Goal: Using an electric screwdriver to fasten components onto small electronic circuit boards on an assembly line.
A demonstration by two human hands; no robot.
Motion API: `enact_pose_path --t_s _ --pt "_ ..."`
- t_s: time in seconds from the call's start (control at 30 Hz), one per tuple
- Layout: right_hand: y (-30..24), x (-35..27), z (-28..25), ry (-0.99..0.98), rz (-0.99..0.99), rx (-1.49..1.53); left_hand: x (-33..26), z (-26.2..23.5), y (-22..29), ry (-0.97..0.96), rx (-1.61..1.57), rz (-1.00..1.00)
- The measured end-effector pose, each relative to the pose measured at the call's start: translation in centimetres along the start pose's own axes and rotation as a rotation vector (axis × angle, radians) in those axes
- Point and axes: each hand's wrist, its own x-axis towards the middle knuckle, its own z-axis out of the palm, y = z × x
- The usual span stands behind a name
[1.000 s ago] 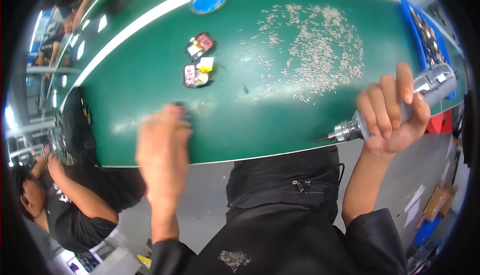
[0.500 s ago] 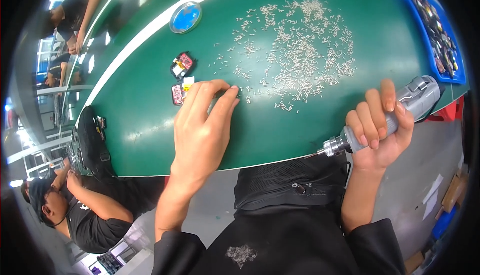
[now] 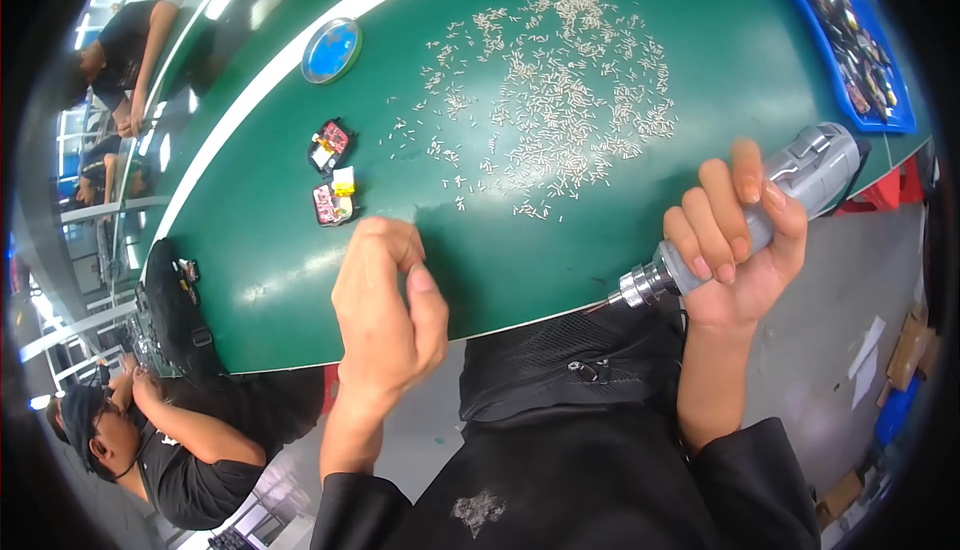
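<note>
My right hand (image 3: 735, 260) is wrapped round a grey electric screwdriver (image 3: 825, 165), its metal tip pointing left, close to the table's front edge. Closed, with the fingers curled inward, my left hand (image 3: 385, 310) is over the near part of the green table (image 3: 270, 280); whatever it may pinch is hidden. Just beyond it lie two small opened black devices with red circuit boards, a nearer one (image 3: 328, 206) and a farther one (image 3: 328, 145), each with a yellow-and-white part. A wide scatter of tiny silver pieces, like screws or pins (image 3: 560, 100), covers the table's middle.
A round clear dish with blue inside (image 3: 332, 50) sits at the far left. At the right edge stands a blue tray (image 3: 905, 115) full of small dark parts. A black bag (image 3: 170, 300) lies at the left edge, near a seated person (image 3: 190, 440).
My left hand has drawn back toward me from beside the scattered pieces and the devices, and its fingers have curled in. My right hand keeps its hold on the screwdriver. The view has shifted slightly.
</note>
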Motion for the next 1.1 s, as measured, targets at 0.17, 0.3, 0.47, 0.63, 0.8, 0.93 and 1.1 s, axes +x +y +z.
enact_pose_path --t_s 0.17,0.3,0.47,0.63,0.8,0.93,1.1 --pt "0.5 0.0 0.7 0.04 -0.038 0.011 -2.2 1.4 1.8 0.13 -0.509 -0.192" --pt "1.8 0.7 4.5 0.0 -0.12 0.126 -3.1 2.1 3.0 0.175 -1.022 -0.319" --pt "2.9 0.8 6.5 -0.009 -0.154 0.147 -3.6 2.6 3.8 0.12 -1.317 -0.353" --pt "3.2 0.8 6.5 -0.006 -0.123 0.111 -3.8 2.9 4.1 0.112 -1.377 -0.335" --pt "3.2 0.7 6.2 -0.037 -0.104 0.081 -3.8 2.7 3.9 0.105 -1.343 -0.313" --pt "2.7 0.4 5.7 -0.128 -0.093 -0.043 -3.5 2.5 3.7 0.107 -1.004 -0.256" --pt "1.5 0.6 4.8 -0.234 -0.017 -0.189 -3.3 2.9 3.7 0.077 -0.799 -0.168"
